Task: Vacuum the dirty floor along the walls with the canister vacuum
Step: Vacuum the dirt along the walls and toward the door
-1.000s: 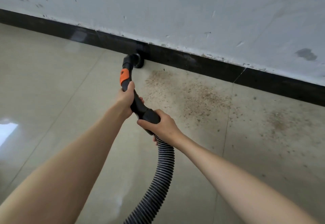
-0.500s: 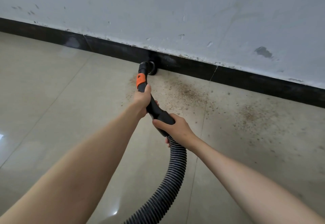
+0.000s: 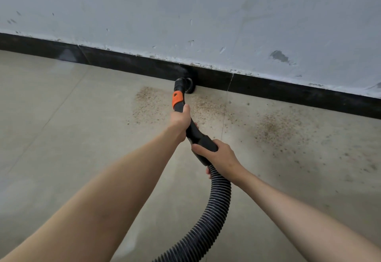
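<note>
black hose (image 3: 214, 216) – orange band (image 3: 177, 98), speckled beige floor (image 3: 61, 138)

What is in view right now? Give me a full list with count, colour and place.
vacuum nozzle: one, black, on the floor against the baseboard, centre
orange collar: one, orange, on the wand just behind the nozzle
wand handle: one, black, between the two hands
hose: one, black, ribbed, curving from the handle down to the bottom edge
dirt patches: several, brown specks, on the floor left and right of the nozzle and further right
floor tiles: beige, glossy, lower part of the view
baseboard: one, black, along the wall foot
wall: one, grey-white, scuffed, top
left hand: one, grips the wand below the collar
right hand: one, grips the handle where the hose joins
</note>
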A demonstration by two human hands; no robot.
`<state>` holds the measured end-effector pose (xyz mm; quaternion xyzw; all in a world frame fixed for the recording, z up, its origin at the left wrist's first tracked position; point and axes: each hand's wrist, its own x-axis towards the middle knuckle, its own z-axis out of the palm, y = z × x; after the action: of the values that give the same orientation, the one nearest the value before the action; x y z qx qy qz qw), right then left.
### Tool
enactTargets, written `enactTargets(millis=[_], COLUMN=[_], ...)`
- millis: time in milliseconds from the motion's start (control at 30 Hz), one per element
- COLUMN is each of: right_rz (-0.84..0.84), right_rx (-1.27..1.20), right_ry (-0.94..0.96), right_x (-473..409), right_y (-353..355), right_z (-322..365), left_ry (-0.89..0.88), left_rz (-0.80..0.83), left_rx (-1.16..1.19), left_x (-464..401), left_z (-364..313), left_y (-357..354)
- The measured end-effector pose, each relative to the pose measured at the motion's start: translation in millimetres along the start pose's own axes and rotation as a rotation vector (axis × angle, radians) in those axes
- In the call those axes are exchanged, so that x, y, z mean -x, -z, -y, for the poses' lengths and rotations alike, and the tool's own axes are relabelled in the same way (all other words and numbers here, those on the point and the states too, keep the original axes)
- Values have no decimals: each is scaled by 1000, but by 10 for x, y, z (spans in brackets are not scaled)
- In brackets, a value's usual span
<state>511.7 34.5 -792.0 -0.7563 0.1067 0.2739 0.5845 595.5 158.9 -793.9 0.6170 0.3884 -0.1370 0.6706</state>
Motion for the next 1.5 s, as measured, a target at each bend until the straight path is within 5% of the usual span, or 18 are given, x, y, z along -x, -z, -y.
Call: enactTargets(millis=[467,1033,1500], right_rz=[-182,191,183], right_rx=[25,215,16], right_ry=[77,194,104], right_x=[240,-451,-820], right_y=[-205,-1485,-1598], right_z=[21,754,742], left_ry=[-1,-60,-23], left_rz=[153,-223,-194], left_rx=[-46,113,35], left_x=[102,-496,-853], left_z=[-46,-474,-675], left_y=[10,1752,1716])
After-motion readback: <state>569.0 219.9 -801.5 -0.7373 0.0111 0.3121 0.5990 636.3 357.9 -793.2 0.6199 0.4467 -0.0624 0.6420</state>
